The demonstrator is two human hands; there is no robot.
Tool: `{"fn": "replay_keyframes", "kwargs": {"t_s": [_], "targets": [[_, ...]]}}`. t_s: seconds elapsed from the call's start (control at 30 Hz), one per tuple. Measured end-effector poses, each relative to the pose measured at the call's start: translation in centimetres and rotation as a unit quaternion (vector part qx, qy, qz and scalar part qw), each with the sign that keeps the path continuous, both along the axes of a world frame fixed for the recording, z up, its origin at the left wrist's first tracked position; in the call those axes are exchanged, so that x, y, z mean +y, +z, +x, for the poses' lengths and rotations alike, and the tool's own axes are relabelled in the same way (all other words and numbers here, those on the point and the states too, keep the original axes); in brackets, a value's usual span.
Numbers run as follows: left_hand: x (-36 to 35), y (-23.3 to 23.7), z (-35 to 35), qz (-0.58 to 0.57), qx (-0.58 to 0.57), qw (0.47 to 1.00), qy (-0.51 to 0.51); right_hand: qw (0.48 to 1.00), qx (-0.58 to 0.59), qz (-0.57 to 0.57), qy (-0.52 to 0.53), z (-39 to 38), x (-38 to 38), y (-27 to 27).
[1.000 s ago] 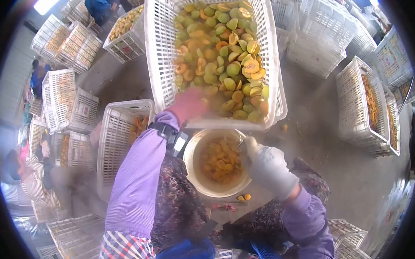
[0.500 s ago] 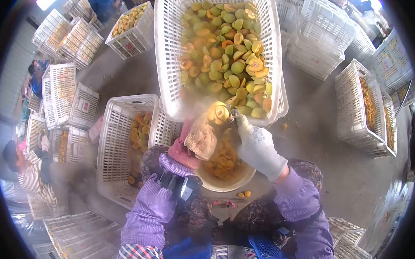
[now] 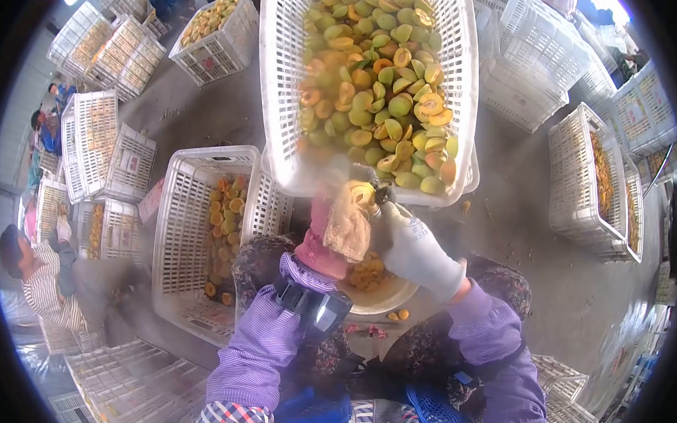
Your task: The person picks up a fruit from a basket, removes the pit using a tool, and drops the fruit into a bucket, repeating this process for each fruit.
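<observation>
The left hand [image 3: 338,226], in a worn pink-and-tan fabric glove, has its grip curled shut around a round yellow-orange apricot [image 3: 361,192]. The fruit sits at the fingertips, raised just below the near rim of the large white plastic lattice crate [image 3: 283,98], which is heaped with green and orange apricots. The right hand [image 3: 415,248], in a white knit glove, is just beside it. Its fingers are pressed together on a small dark tool [image 3: 385,192] that meets the apricot's right edge, though the tool is too small to tell more. Both hands hover directly above a round cream-coloured plastic bowl [image 3: 384,306] holding orange fruit pieces and set between the person's knees. Two small orange bits [image 3: 398,316] lie just outside its rim. A black strapped device [image 3: 313,307] rides on the purple left sleeve. To the left stands a second white lattice crate [image 3: 175,228] with orange apricot halves [image 3: 223,215] along its bottom. More white crates ring the grey concrete floor [image 3: 517,210], and another person in a striped top [image 3: 42,276] sits at the far left.
</observation>
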State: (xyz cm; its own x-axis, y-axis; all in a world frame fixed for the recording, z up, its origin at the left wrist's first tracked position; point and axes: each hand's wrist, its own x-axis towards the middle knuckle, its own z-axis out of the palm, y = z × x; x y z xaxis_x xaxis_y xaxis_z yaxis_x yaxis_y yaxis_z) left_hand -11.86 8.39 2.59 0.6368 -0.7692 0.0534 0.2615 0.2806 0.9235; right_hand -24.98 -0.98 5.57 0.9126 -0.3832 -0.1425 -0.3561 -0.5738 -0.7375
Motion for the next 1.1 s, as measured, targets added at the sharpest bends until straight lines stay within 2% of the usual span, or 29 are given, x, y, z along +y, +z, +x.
{"fn": "replay_keyframes", "kwargs": {"t_s": [0.03, 0.07, 0.13, 0.17, 0.23, 0.3, 0.4, 0.47, 0.5, 0.53, 0.57, 0.6, 0.63, 0.7, 0.77, 0.8, 0.83, 0.87, 0.9, 0.93, 1.0, 1.03, 1.1], "targets": [[0.1, -0.4, 0.3, -0.018, 0.059, 0.998, -0.030, 0.999, -0.042, 0.018, 0.014, 0.0, -0.1, -0.5], [0.4, -0.8, 0.7, 0.007, -0.091, 0.995, -0.038, 0.995, -0.084, 0.036, 0.027, -0.1, -0.3, -1.2], [0.5, -1.7, 1.2, 0.015, -0.124, 0.990, -0.060, 0.990, -0.104, 0.082, 0.044, 0.1, -0.5, -0.7], [0.2, -2.2, 1.6, -0.002, -0.007, 0.997, -0.075, 0.989, -0.083, 0.111, 0.046, -0.1, -0.7, 0.0], [-0.3, -1.3, 1.1, -0.014, 0.107, 0.993, -0.056, 0.990, -0.062, 0.115, 0.045, -0.3, -0.6, 0.2], [-0.7, -0.2, -0.3, -0.001, 0.102, 0.995, 0.008, 0.995, -0.064, 0.066, 0.037, -0.2, -0.4, -0.6], [-1.0, -1.3, 0.3, -0.002, 0.260, 0.965, -0.022, 0.992, -0.001, 0.118, 0.051, -0.5, -0.5, 0.8], [-0.7, 1.3, -0.2, -0.019, 0.150, 0.985, -0.078, 0.951, 0.128, 0.274, 0.064, -0.6, -1.0, 3.6], [-0.6, 2.3, 0.1, -0.056, 0.173, 0.973, -0.144, 0.915, 0.191, 0.347, 0.071, -0.6, -1.1, 4.5], [-0.6, 2.8, 0.3, -0.097, 0.193, 0.955, -0.203, 0.912, 0.170, 0.366, 0.077, -0.6, -1.3, 4.0], [-1.0, 2.6, -0.4, -0.095, 0.116, 0.982, -0.119, 0.907, 0.148, 0.386, 0.082, -0.8, -1.6, 2.7], [-0.9, 2.1, -0.1, -0.030, 0.048, 0.995, -0.078, 0.900, 0.123, 0.409, 0.085, -1.0, -1.6, 2.1], [-1.0, 1.7, 0.7, 0.035, -0.022, 0.998, -0.037, 0.922, 0.136, 0.353, 0.081, -1.1, -1.4, 2.8], [0.0, 1.9, 2.8, 0.023, 0.058, 0.996, 0.062, 0.953, 0.168, 0.240, 0.074, -1.6, -0.8, 4.6], [2.4, 4.0, 5.4, -0.029, 0.085, 0.986, 0.138, 0.988, 0.065, 0.079, 0.112, -3.5, -0.8, -0.9], [4.3, 5.5, 6.7, -0.016, -0.113, 0.990, 0.081, 0.992, 0.010, -0.004, 0.126, -4.4, -0.9, -2.7], [5.8, 6.6, 7.3, 0.031, 0.057, 0.989, 0.134, 0.986, 0.088, -0.035, 0.140, -4.5, -0.5, -1.6], [8.6, 5.2, 11.5, 0.276, -0.179, 0.939, 0.099, 0.974, 0.120, -0.093, 0.166, -4.9, -0.1, -1.4], [9.4, 4.9, 12.9, 0.391, -0.331, 0.855, 0.078, 0.959, 0.150, -0.148, 0.190, -5.3, 0.5, -1.4], [9.8, 5.5, 13.7, 0.485, -0.471, 0.734, 0.063, 0.939, 0.180, -0.203, 0.213, -5.4, 0.9, -1.3], [9.7, 5.5, 11.9, 0.468, -0.598, 0.645, 0.084, 0.947, 0.157, -0.202, 0.193, -5.4, 0.8, 0.4], [7.8, 5.7, 11.5, 0.449, -0.565, 0.689, 0.067, 0.952, 0.149, -0.204, 0.174, -5.4, 0.5, 1.4], [2.7, 4.7, 11.3, 0.415, -0.481, 0.771, -0.037, 0.960, 0.113, -0.222, 0.131, -5.5, -0.2, 1.5]]}}
